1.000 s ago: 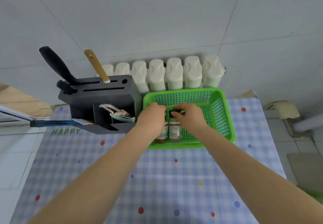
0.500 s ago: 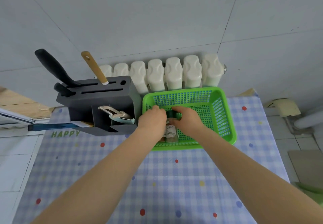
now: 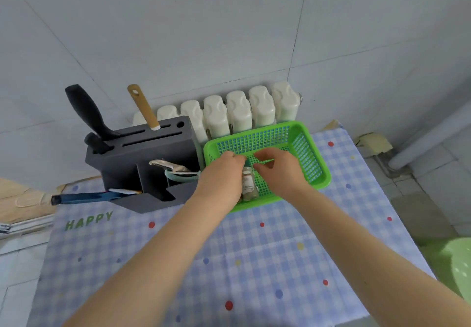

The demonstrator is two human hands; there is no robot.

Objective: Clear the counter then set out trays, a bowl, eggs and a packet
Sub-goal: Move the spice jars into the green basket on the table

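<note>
Hands over labelled jar, cloth reads "HAPPY"

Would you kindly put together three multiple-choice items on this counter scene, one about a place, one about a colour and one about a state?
1. Where does the small spice jar lie?
A. in the green basket
B. in the knife block
C. on the bare cloth

2. What colour is the word HAPPY on the tablecloth?
A. red
B. green
C. black

3. How does the wooden-handled utensil stand?
A. flat on the cloth
B. inside the basket
C. stuck in a slot of the knife block

Answers:
1. A, the jar lies inside the green basket, between the left hand and the right hand.
2. B, the letters are green.
3. C, its handle rises tilted out of the grey knife block.
</note>
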